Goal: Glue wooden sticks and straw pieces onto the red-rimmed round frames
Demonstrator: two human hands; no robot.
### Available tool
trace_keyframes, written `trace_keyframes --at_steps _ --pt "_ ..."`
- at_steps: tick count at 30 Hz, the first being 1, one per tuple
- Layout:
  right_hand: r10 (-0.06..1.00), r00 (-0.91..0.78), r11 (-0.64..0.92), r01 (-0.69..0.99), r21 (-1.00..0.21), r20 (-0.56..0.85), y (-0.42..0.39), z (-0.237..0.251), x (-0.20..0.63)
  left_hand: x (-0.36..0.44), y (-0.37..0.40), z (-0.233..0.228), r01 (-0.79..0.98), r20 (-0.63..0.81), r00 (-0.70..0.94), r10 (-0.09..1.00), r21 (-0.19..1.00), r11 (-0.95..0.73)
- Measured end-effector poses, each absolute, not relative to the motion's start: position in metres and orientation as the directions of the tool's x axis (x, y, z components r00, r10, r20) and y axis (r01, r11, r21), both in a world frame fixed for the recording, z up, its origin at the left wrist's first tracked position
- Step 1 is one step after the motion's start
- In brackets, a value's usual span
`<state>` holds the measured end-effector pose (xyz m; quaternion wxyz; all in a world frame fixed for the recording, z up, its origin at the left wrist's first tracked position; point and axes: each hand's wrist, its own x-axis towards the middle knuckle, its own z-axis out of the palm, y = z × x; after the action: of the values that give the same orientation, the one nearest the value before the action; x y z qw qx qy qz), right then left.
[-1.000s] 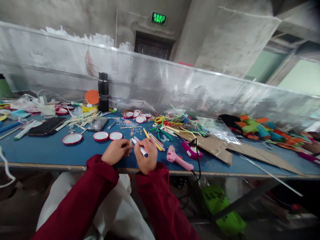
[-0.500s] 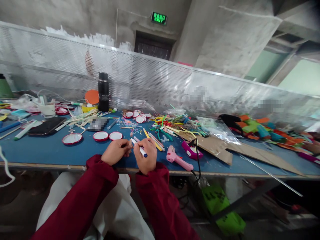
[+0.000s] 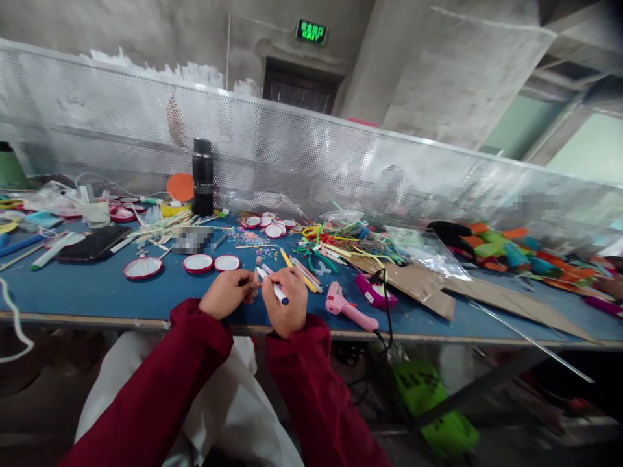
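My right hand (image 3: 287, 303) is closed around a white marker pen (image 3: 275, 287) with a dark blue end, its tip pointing towards my left fingers. My left hand (image 3: 228, 295) pinches a small light-brown, stick-like piece (image 3: 257, 264) upright; its lower part is hidden by the fingers. The two hands almost meet above the table's front edge. Just beyond them lie several coloured pens (image 3: 304, 274), yellow and pinkish. Left of my hands are white discs with red rims, the nearest being a round lid (image 3: 227, 262).
A pink glue gun (image 3: 349, 308) with a black cord lies right of my hands, by a purple box (image 3: 376, 291). Behind are tangled coloured cords (image 3: 335, 239) and a black bottle (image 3: 202, 178). Cardboard strips (image 3: 511, 301) and a thin metal rod (image 3: 535, 344) lie farther right; a phone (image 3: 92, 244) lies left.
The view has shifted very slightly. Both hands keep almost the same pose, the marker pen and the small piece still held close together.
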<state>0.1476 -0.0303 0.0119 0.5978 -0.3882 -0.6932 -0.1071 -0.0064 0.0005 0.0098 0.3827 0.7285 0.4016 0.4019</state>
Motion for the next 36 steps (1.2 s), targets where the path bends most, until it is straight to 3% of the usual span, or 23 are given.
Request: trace_keyframes --at_steps 36 --pt "0.405 0.059 0.657 0.676 -0.335 0.912 -0.0285 0.0098 0.1483 -0.0064 0.0012 0.0093 0.298 0.273 0.348 0.897 0.875 -0.382"
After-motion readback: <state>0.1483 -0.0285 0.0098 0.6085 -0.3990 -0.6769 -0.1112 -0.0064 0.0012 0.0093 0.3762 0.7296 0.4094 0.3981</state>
